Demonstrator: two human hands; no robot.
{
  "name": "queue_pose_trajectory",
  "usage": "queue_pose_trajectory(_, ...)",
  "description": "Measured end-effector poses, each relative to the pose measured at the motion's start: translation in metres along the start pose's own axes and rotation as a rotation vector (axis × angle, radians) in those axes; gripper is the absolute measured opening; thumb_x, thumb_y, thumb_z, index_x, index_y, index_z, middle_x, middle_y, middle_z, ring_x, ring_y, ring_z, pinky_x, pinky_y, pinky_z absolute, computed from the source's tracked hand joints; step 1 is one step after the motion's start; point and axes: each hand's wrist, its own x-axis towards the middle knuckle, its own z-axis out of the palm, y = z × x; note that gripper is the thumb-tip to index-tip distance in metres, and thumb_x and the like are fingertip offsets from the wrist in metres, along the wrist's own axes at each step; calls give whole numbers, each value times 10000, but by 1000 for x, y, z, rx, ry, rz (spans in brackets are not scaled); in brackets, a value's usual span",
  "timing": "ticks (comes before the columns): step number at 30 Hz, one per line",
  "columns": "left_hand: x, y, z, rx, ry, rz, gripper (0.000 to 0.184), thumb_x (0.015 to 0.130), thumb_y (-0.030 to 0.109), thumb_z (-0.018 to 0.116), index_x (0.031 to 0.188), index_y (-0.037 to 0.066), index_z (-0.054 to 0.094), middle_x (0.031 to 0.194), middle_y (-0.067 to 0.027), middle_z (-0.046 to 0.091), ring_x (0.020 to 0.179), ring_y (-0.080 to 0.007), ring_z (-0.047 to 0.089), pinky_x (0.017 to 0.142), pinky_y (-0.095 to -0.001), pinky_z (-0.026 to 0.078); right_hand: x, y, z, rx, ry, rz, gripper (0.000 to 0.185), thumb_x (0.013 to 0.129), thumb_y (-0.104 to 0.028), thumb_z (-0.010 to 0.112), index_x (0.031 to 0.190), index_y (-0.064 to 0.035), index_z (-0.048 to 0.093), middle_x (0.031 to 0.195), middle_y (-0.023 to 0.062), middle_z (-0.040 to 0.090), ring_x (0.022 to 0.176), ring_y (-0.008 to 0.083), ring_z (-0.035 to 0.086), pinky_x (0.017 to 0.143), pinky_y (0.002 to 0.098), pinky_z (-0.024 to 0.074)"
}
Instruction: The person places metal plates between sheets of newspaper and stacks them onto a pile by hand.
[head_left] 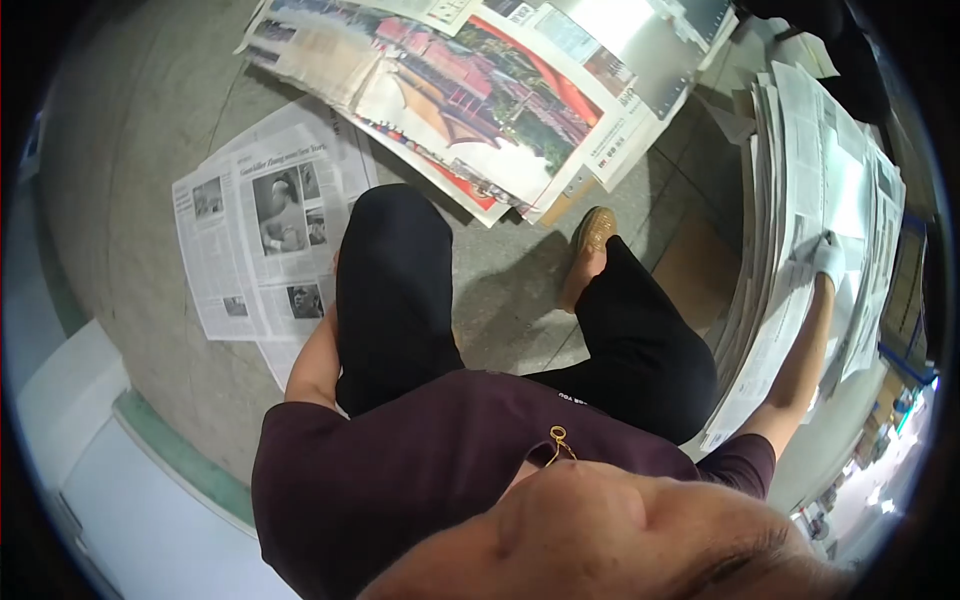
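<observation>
My right hand (828, 260), in a whitish glove with dark fingertips, reaches out to a thick upright stack of folded newspapers (775, 240). Its fingers are bunched and closed at the edge of a newspaper in the stack. My left forearm (318, 355) passes down behind my knee, which hides nearly all of that hand and its fingers. Beside that knee, a black-and-white newspaper (235, 225) lies spread on the floor. In front of my legs is a pile of colour-printed newspapers (480, 100), its top sheet showing a large picture.
Grey concrete floor (130, 190) lies around me. A brown cardboard piece (697, 270) sits on the floor by the stack. My foot in a tan shoe (597, 228) is close to the colour pile. A dark object (850, 60) stands at upper right, a white block (70, 385) at left.
</observation>
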Motion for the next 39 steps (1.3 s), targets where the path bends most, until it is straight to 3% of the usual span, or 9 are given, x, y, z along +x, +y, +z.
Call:
queue_pose_trajectory(11,43,-25,-25,46,-48,79,612,810,208,677,1303,-26,400,1201,-212,543,1104,-316,538,947,-366,410,-16,-5,14,119,150,-38,342,930,-237,388,1163,-50,553,1121,223,588,1056,391,543,887,378,424)
queue_pose_trajectory(17,100,31,-101,-1000,462,-100,569,832,160,664,1303,-24,404,1328,-199,454,1243,-288,441,1015,-357,365,-38,-48,-14,55,133,59,348,921,-202,364,1169,-20,527,1125,252,570,1073,402,524,888,397,418)
queue_pose_trajectory(20,89,122,-179,-891,694,92,588,816,146,680,1315,-3,407,1310,-204,461,1197,-286,474,987,-364,384,-31,-42,-11,37,101,2,330,910,-207,368,1135,-28,529,1120,245,570,1064,402,527,878,405,423)
queue_pose_trajectory(24,83,201,-227,-870,551,60,730,797,217,709,1375,12,311,1372,-205,369,1216,-294,424,965,-397,390,-22,-20,3,32,176,-79,297,881,-189,409,1101,-50,551,1101,215,589,1042,375,550,881,391,429)
queue_pose_trajectory(27,112,195,-219,-1245,160,-298,826,787,378,713,1384,35,257,1332,-214,402,1191,-313,442,952,-412,405,-78,-101,-25,94,779,-292,311,847,-115,487,1140,-53,568,1083,174,617,1023,320,583,891,350,441)
queue_pose_trajectory(30,128,191,-216,-1591,-603,-330,731,801,411,693,1319,44,329,1262,-209,470,1182,-331,465,945,-439,425,-147,-189,-7,699,398,-442,321,778,-1,568,1092,-49,619,1029,118,645,1000,257,604,868,315,467)
queue_pose_trajectory(32,124,208,-212,-1616,-608,-267,507,855,400,626,1191,63,450,1153,-141,564,1119,-294,536,917,-452,461,-175,-234,37,711,7,-388,314,812,-152,579,1110,-59,616,1072,109,641,992,232,609,857,304,469)
queue_pose_trajectory(34,133,210,-203,-1597,-542,-236,416,887,374,590,1155,72,488,1119,-110,596,1070,-265,576,901,-448,477,-186,-264,118,1213,-674,45,516,856,-268,586,1297,-31,459,1237,111,555,1035,233,580,873,350,475)
queue_pose_trajectory(39,135,215,-209,-1634,-676,-263,319,902,331,576,1041,43,569,1038,-93,649,949,-216,634,824,-341,525,-189,-315,218,2048,-1180,475,419,895,-294,567,1222,-49,472,1208,95,532,1074,254,550,825,394,523)
